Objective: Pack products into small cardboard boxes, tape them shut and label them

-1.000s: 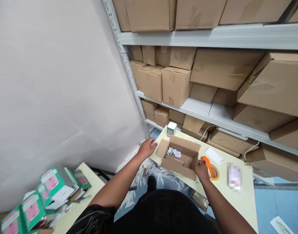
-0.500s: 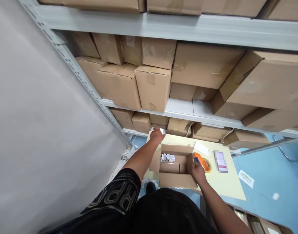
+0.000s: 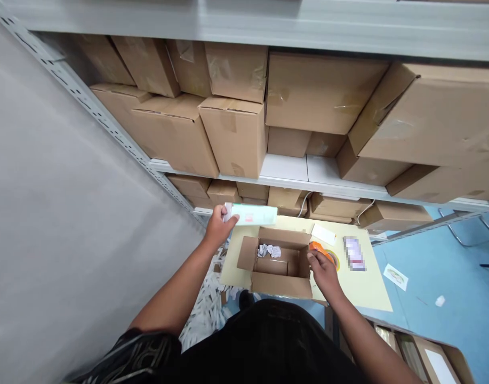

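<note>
Long pale-green carton point(image 3: 254, 214), level in the air, open brown cardboard box point(image 3: 282, 285) just below

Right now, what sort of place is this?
Probably a stockroom packing corner: metal shelving stacked with sealed cardboard boxes, a table with an open carton and tape dispenser, the left hand holding a small product box.

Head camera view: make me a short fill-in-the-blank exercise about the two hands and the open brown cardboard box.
The left hand holds a small white-and-____ carton. The right hand touches the open brown cardboard box on its ____ side. Crumpled white ____ lies inside that box.
Missing words: green; right; paper.
</note>
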A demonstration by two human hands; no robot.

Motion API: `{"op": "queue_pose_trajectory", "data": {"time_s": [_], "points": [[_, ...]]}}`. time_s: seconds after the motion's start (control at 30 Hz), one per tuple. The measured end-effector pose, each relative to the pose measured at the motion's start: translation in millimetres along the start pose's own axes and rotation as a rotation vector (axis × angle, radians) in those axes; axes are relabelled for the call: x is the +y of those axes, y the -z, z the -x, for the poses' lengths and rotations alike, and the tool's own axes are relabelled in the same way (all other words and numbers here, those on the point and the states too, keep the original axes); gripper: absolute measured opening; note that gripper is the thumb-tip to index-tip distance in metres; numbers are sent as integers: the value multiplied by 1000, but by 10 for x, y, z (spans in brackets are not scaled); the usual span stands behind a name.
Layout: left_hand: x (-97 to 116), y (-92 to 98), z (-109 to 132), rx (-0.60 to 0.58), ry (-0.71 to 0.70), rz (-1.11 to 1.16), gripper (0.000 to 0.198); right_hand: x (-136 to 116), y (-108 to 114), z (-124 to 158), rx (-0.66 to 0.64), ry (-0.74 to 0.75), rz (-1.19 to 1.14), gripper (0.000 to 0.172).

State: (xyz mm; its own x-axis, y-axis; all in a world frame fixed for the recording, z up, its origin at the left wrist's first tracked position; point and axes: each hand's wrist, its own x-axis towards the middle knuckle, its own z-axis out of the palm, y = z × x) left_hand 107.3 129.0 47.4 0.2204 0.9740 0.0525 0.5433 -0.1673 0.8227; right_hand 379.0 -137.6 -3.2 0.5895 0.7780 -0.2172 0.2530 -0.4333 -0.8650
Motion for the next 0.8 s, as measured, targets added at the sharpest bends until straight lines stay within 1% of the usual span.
{"op": "queue_pose_trajectory", "data": {"time_s": [0.03, 0.07, 0.13, 0.2, 0.27, 0.33, 0.4, 0.47, 0.53, 0.6, 0.67, 0.73, 0.8], "points": [[2, -5, 238, -40, -5, 97, 30, -82, -29, 1, -58, 11, -72, 58], [0, -56, 477, -87, 3, 183, 31, -145, -59, 0, -109, 28, -135, 61], [-22, -262, 900, -183, 21, 306, 34, -194, -100, -4, -172, 75, -196, 61], [-75, -526, 1194, -262, 44, 362, 39, -135, -101, -9, -176, 91, -151, 54], [-157, -757, 1342, -347, 39, 356, 44, 7, -80, -19, -163, 61, -48, 49], [-254, -911, 1384, -376, -8, 284, 53, 189, -75, -37, -176, 48, 61, 47], [-354, -998, 1374, -323, -90, 157, 62, 369, -113, -65, -188, 114, 165, 45], [-450, -1047, 1354, -241, -163, 2, 61, 518, -194, -95, -144, 225, 296, 44], [-539, -1079, 1339, -207, -193, -153, 53, 625, -289, -123, -56, 293, 468, 43], [-625, -1097, 1335, -245, -198, -265, 55, 691, -366, -143, 9, 293, 623, 41], [-708, -1101, 1336, -330, -214, -300, 68, 731, -401, -156, 18, 283, 688, 42], [-788, -1087, 1333, -403, -219, -272, 81, 764, -393, -163, 25, 277, 658, 44], [-860, -1062, 1315, -398, -159, -228, 90, 804, -361, -162, 92, 210, 597, 52]]}}
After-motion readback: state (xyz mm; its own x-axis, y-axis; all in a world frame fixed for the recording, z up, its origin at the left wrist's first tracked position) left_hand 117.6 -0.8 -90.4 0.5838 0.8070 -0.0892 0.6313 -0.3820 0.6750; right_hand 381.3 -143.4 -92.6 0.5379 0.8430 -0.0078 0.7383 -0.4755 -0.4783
